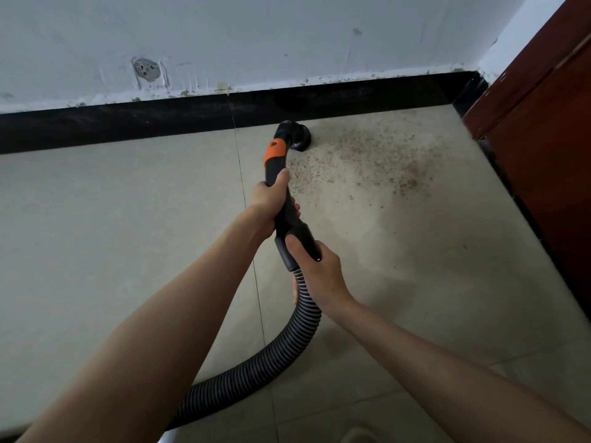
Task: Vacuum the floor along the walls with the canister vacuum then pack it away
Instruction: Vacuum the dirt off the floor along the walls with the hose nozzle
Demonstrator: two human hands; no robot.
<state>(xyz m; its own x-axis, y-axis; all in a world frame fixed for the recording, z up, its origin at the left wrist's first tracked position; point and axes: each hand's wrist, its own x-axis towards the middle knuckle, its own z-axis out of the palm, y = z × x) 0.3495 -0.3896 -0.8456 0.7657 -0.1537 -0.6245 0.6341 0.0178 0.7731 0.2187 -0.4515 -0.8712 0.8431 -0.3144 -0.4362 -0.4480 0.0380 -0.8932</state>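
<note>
A black vacuum wand (277, 167) with an orange collar (274, 151) points down at the floor. Its round black nozzle (299, 137) touches the tiles right against the black skirting board (128, 124). My left hand (271, 204) grips the wand just below the collar. My right hand (315, 270) grips the grey cuff where the ribbed grey-black hose (281, 356) joins. The hose curves down and off the bottom left edge. The canister is out of view.
Brown dirt specks (367, 161) are scattered on the beige tiles to the right of the nozzle. A dark red wooden door or cabinet (540, 123) fills the right side. A scuffed white wall (256, 43) rises above the skirting.
</note>
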